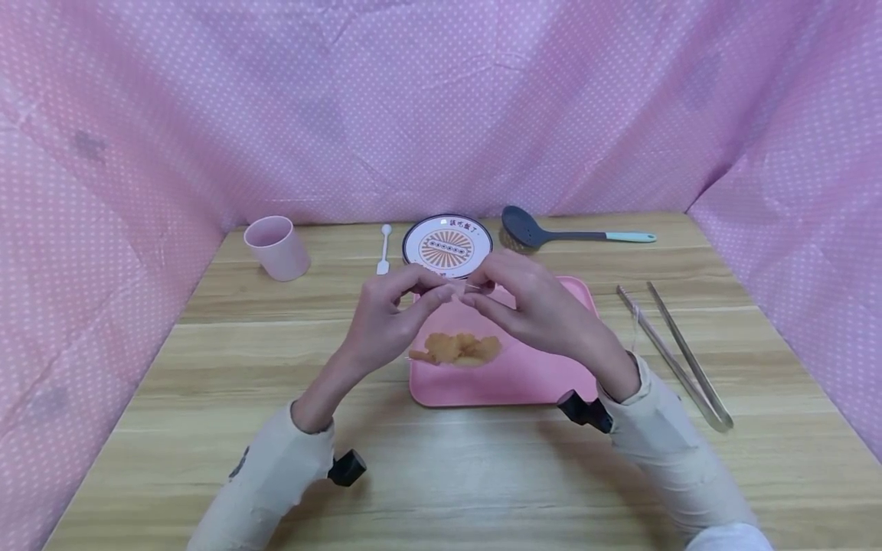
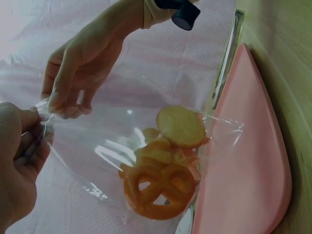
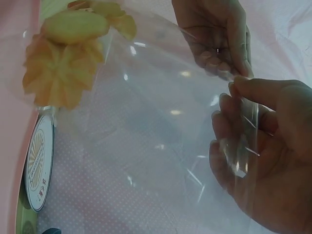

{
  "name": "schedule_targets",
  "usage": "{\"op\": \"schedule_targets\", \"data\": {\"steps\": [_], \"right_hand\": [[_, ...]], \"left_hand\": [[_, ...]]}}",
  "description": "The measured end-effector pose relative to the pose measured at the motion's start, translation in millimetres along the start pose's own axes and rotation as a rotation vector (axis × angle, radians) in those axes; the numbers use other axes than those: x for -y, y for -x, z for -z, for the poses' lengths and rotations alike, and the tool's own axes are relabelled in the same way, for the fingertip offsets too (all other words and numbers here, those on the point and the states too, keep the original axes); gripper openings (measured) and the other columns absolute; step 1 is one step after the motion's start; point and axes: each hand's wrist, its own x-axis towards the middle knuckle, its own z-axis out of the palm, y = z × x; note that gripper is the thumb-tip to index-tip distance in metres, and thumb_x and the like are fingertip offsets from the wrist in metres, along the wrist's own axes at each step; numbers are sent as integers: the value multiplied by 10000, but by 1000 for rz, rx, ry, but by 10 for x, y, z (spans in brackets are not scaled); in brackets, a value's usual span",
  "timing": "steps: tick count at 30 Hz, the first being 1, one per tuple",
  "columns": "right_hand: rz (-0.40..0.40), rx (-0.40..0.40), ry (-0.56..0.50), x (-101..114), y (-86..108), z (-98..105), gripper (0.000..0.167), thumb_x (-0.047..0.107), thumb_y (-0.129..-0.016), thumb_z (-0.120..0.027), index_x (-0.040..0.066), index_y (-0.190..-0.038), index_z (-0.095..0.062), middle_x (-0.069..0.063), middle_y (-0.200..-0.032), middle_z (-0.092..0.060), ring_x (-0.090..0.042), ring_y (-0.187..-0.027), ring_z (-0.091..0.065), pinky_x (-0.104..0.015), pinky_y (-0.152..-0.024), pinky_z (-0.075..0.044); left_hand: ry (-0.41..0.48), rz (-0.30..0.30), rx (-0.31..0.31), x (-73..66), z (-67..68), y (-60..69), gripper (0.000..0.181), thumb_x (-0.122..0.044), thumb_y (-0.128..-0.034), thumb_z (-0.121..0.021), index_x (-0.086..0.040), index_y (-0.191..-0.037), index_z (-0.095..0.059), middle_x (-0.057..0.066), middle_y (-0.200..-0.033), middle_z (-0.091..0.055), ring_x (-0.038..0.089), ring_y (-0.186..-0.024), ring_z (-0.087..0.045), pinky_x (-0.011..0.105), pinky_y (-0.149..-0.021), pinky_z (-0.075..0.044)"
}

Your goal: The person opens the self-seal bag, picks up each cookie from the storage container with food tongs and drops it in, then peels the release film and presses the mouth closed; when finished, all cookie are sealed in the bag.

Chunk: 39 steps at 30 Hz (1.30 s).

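A clear plastic bag [image 2: 97, 141] hangs between my two hands, its top edge uppermost. My left hand [image 1: 386, 317] pinches that edge between thumb and fingertips, and my right hand [image 1: 527, 302] pinches it close beside. Several cookies lie in the bottom of the bag. Among them are a pretzel-shaped cookie [image 2: 158, 190], a round cookie [image 2: 180, 126] and a flower-shaped cookie [image 3: 61, 70]. Below is a pink tray [image 1: 537, 383]; I cannot tell whether the bag touches it.
At the back stand a pink cup [image 1: 285, 252], a small white spoon [image 1: 384, 249], a patterned plate [image 1: 448, 246] and a grey skimmer [image 1: 521, 226] with a mint handle end. Metal tongs [image 1: 710, 409] lie right of the tray. Pink dotted cloth [image 1: 441, 107] walls the table.
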Motion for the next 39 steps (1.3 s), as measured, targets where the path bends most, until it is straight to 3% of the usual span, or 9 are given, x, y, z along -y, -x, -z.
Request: {"op": "schedule_targets", "data": {"steps": [7,15,23,29,39], "right_hand": [[-31,8,32,-14,60,24,207,-92,-865,-776,42,-977,-667,-14,-904,-652,-161,-888,-615,-337,-795,-535],[-74,30,50,-44,152,87,94,28,-953,-741,59,-1000,-665,31,-932,-655,-150,-964,-615,-305,-865,-519],[-136,9,138,-34,271,129,210,-38,-874,-785,111,-987,-690,48,-940,-682,-136,-926,-617,-354,-753,-539],[-130,5,104,-58,342,157,131,4,-921,-760,81,-994,-682,28,-939,-658,-132,-935,-598,-295,-797,-517],[-123,10,67,-97,429,209,187,-61,-886,-748,68,-999,-673,22,-957,-650,-141,-951,-601,-272,-831,-513]], "left_hand": [[0,10,-53,-18,27,28,111,146,-885,-731,41,-920,-725,83,-846,-733,164,-750,-650,232,-730,-551],[6,9,-96,-18,76,50,90,148,-896,-715,64,-926,-716,106,-852,-730,198,-757,-656,227,-721,-541],[-24,17,-118,-35,126,69,77,138,-908,-707,65,-932,-708,113,-861,-724,206,-771,-660,219,-734,-547],[-9,19,-123,-12,152,83,60,129,-928,-687,77,-953,-704,136,-881,-725,166,-801,-664,234,-754,-563],[20,30,-149,8,157,92,86,178,-908,-675,99,-938,-694,184,-881,-720,152,-815,-653,234,-775,-560]]}}
